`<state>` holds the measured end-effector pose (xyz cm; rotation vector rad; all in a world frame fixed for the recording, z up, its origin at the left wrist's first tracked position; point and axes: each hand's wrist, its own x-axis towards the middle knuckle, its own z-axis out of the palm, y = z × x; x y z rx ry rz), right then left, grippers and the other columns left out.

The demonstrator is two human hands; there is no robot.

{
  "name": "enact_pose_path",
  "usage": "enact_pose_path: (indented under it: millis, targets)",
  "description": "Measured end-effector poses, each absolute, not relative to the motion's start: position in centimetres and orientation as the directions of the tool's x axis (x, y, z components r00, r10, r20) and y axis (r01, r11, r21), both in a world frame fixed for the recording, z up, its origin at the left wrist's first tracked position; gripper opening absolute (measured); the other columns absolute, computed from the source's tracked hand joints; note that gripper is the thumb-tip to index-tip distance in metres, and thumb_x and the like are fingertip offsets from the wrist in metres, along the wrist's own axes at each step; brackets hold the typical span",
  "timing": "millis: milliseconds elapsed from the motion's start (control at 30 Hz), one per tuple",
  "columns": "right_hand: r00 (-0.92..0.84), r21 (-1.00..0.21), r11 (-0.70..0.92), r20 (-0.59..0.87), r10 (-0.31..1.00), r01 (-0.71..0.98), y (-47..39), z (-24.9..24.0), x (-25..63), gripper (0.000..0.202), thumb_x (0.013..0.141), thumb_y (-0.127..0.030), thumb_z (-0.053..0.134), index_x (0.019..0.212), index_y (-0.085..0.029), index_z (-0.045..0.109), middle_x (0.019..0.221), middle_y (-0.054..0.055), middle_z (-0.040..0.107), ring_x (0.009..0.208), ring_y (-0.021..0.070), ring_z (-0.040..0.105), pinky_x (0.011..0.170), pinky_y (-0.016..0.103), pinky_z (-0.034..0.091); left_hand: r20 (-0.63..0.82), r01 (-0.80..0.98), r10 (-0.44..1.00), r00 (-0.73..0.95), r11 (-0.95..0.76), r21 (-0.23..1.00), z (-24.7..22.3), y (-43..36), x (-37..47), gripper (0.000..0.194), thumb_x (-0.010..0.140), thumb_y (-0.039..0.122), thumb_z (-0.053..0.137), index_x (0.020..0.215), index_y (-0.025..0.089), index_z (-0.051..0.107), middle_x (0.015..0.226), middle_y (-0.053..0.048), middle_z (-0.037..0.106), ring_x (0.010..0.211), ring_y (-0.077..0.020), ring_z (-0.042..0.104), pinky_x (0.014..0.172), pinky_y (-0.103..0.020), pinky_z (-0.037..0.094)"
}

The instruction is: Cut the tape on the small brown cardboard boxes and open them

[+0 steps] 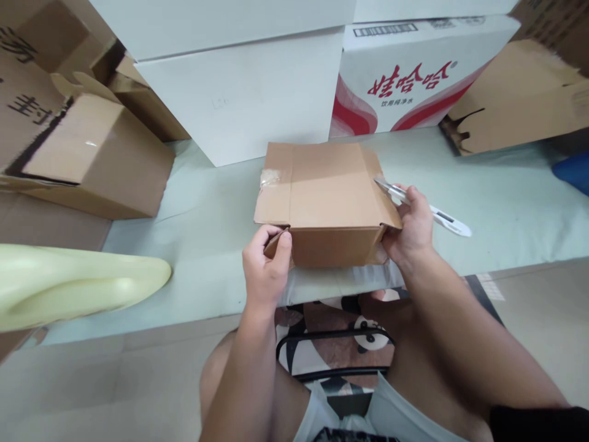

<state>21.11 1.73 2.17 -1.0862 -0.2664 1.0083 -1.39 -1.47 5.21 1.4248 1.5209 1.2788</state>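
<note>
In front of me a brown cardboard box point(329, 190) sits near the front edge of the table, its top flap raised a little at the sides. A strip of clear tape point(270, 178) shows on its left flap. My left hand point(267, 261) pinches a cardboard edge at the near left corner. At the near right corner, my right hand point(411, 224) touches the box while its fingers are closed on a white utility knife point(444, 218). The knife's metal tip lies over the right flap and points left. Some of the right fingers are hidden behind the box.
The table has a pale green cover point(207, 245). White cartons point(248, 92) and a red-printed carton point(405, 80) stand behind the box. Open brown boxes are at left point(115, 153) and right point(510, 98). A pale yellow smooth object point(87, 282) juts in from the left.
</note>
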Motion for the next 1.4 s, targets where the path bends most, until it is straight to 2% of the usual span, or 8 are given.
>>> enact_pose_path:
  millis: [567,1133,1400]
  targets:
    - [0.563,-0.837,0.072,-0.299,0.771,-0.543,1.66,2.57,21.08,0.032,0.078,-0.055,0.066,0.09,-0.026,0.062,0.086,0.001,0.074,0.087,0.0248,0.074,0.073,0.041,0.062,0.128,0.301,0.977,-0.17,-0.072,0.951,5.16,-1.52,-1.36,0.026,0.081,0.043,0.064,0.068,0.021,0.057,0.059,0.002,0.054,0.057,-0.013,0.049,0.053,-0.024,0.042]
    - [0.549,-0.854,0.086,-0.25,0.797,-0.513,1.66,2.22,21.03,0.038,0.077,-0.06,0.068,0.094,-0.027,0.058,0.087,0.0,0.072,0.089,0.0263,0.075,0.077,0.044,0.063,0.109,0.299,0.981,-0.161,-0.056,0.953,5.47,-1.64,-1.17,0.027,0.081,0.044,0.064,0.067,0.023,0.055,0.056,0.002,0.05,0.054,-0.0129,0.045,0.05,-0.026,0.037]
    - [0.558,-0.845,0.098,-0.255,0.789,-0.525,1.67,2.2,20.94,0.033,0.079,-0.057,0.067,0.091,-0.026,0.061,0.088,0.001,0.073,0.088,0.0259,0.075,0.078,0.044,0.063,0.104,0.299,0.982,-0.156,-0.054,0.953,5.27,-1.65,-1.3,0.026,0.082,0.043,0.063,0.068,0.022,0.056,0.057,0.002,0.051,0.054,-0.0128,0.045,0.05,-0.026,0.037]
